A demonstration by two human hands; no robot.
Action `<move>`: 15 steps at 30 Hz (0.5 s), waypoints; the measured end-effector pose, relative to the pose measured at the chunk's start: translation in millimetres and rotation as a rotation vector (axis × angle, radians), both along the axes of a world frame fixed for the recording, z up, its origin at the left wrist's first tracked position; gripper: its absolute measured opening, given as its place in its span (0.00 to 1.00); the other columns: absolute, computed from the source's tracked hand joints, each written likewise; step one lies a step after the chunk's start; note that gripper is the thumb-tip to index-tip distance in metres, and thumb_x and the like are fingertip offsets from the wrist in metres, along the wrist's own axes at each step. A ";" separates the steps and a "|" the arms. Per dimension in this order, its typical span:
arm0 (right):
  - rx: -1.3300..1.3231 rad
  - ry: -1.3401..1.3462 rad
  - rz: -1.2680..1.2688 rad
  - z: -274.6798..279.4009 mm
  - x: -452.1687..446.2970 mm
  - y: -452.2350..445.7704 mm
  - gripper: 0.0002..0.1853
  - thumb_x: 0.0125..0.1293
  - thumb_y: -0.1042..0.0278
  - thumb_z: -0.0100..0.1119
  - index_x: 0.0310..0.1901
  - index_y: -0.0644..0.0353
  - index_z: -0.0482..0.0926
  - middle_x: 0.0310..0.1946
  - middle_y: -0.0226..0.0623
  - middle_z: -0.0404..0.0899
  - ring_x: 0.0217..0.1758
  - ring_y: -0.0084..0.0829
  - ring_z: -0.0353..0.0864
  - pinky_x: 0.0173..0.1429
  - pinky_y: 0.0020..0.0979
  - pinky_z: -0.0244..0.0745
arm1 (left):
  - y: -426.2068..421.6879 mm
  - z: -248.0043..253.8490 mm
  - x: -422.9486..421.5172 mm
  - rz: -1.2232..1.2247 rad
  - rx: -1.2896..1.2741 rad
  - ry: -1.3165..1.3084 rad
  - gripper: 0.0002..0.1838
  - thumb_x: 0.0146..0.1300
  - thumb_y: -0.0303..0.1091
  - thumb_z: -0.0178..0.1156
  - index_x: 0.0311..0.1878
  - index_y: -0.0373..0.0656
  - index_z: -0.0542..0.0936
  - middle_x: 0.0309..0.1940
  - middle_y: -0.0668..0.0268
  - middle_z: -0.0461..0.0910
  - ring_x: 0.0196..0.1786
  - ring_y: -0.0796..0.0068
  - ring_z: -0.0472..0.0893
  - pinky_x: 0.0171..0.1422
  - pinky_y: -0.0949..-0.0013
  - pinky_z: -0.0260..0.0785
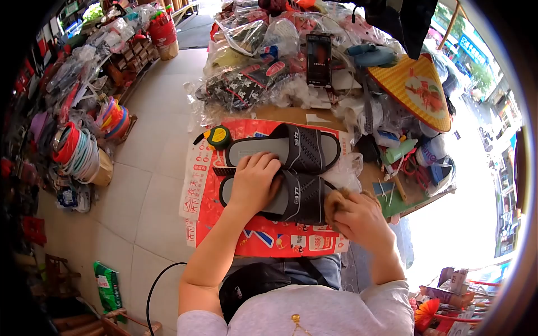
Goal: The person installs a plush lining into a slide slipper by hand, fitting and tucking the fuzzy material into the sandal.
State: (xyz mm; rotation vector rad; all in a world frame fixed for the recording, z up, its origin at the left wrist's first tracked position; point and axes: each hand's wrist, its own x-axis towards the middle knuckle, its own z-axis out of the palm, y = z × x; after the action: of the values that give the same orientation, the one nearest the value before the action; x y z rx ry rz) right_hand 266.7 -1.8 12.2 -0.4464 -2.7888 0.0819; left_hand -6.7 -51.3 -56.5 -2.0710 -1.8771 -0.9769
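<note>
Two black-and-grey slide sandals lie side by side on a red printed sheet [210, 224], their toes pointing right. My left hand [258, 176] holds the near slide sandal [305, 199] at its footbed, with the fingers reaching over its far edge beside the far slide sandal [314, 148]. Part of that grip is hidden under the hand. My right hand [356, 215] is closed around a brown cloth [336, 204], which presses against the near sandal's toe. A dark comb-like strip [224, 171] shows between the heels.
A yellow-and-black tape measure [217, 136] sits at the sheet's far left corner. Behind are a phone [319, 60], plastic-wrapped goods [241, 84] and a yellow conical hat [414, 92]. Bottles and tools crowd the right, including a green bottle [400, 151]. Stacked baskets [81, 154] stand left.
</note>
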 end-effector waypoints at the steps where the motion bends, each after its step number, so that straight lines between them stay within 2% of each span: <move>1: -0.002 -0.002 -0.004 6.7 8.5 2.1 0.05 0.51 0.67 0.67 0.25 0.53 0.79 0.29 0.30 0.75 0.41 0.37 0.77 0.45 0.37 0.75 | 0.3 0.6 0.0 -0.004 -0.002 -0.002 0.18 0.51 0.28 0.67 0.47 0.43 0.78 0.53 0.63 0.81 0.61 0.61 0.77 0.67 0.57 0.65; 3: -0.286 -0.108 0.068 16.6 23.7 8.9 0.06 0.52 0.67 0.68 0.27 0.56 0.79 0.29 0.31 0.75 0.41 0.39 0.77 0.44 0.38 0.75 | -0.4 1.3 0.4 -0.004 -0.008 -0.010 0.17 0.52 0.28 0.67 0.47 0.44 0.78 0.53 0.63 0.81 0.62 0.61 0.77 0.67 0.57 0.65; 5: -0.269 -0.101 0.038 20.3 20.6 13.8 0.07 0.52 0.68 0.68 0.29 0.58 0.79 0.31 0.31 0.75 0.41 0.41 0.76 0.42 0.39 0.74 | -0.4 0.6 0.6 -0.004 -0.007 -0.007 0.17 0.52 0.28 0.67 0.47 0.44 0.78 0.53 0.63 0.81 0.62 0.61 0.77 0.67 0.57 0.65; 7: 0.002 0.141 -0.161 18.9 1.3 13.5 0.06 0.51 0.70 0.67 0.29 0.57 0.79 0.32 0.32 0.76 0.41 0.40 0.76 0.42 0.39 0.73 | -1.1 1.2 0.3 0.000 -0.003 0.007 0.17 0.52 0.28 0.67 0.47 0.44 0.78 0.54 0.63 0.81 0.62 0.62 0.77 0.67 0.57 0.65; 8: 0.085 0.181 -0.183 9.1 -6.6 16.2 0.08 0.48 0.71 0.69 0.27 0.57 0.77 0.29 0.34 0.73 0.37 0.41 0.73 0.41 0.41 0.72 | -1.2 0.9 0.7 0.001 -0.007 0.003 0.18 0.52 0.28 0.67 0.47 0.44 0.78 0.54 0.63 0.81 0.62 0.62 0.77 0.68 0.57 0.64; 9: 0.088 0.189 -0.180 -0.8 -11.4 15.9 0.08 0.48 0.71 0.69 0.27 0.57 0.77 0.29 0.34 0.73 0.37 0.41 0.73 0.41 0.41 0.72 | -1.2 1.0 0.7 0.003 -0.010 0.000 0.18 0.51 0.28 0.67 0.47 0.44 0.78 0.54 0.63 0.81 0.63 0.62 0.77 0.68 0.57 0.64; 11: 0.120 0.012 -0.090 -17.4 -14.5 8.5 0.08 0.47 0.70 0.69 0.26 0.57 0.77 0.28 0.33 0.73 0.39 0.40 0.74 0.42 0.40 0.73 | -1.7 0.2 0.6 0.006 -0.012 0.008 0.18 0.51 0.28 0.67 0.47 0.44 0.79 0.54 0.64 0.81 0.63 0.62 0.77 0.68 0.57 0.64; 13: 0.098 -0.006 -0.062 -5.8 -6.1 4.7 0.09 0.47 0.69 0.70 0.26 0.57 0.78 0.28 0.32 0.73 0.39 0.39 0.75 0.42 0.38 0.74 | -1.4 -0.1 0.2 0.006 -0.021 0.005 0.18 0.52 0.28 0.67 0.47 0.44 0.79 0.54 0.64 0.81 0.63 0.62 0.76 0.68 0.57 0.64; 15: -0.207 -0.037 0.132 9.2 9.6 9.3 0.09 0.46 0.69 0.70 0.25 0.58 0.77 0.28 0.31 0.74 0.39 0.39 0.77 0.42 0.39 0.74 | -0.7 0.8 0.3 0.002 -0.029 -0.007 0.17 0.52 0.28 0.66 0.47 0.44 0.79 0.54 0.64 0.81 0.63 0.62 0.76 0.68 0.57 0.64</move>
State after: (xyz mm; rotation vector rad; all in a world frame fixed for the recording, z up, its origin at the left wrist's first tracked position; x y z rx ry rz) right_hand 276.3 7.5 21.5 -0.3139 -2.8554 0.3988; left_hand -6.3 -52.0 -55.7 -2.0843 -1.9071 -0.9637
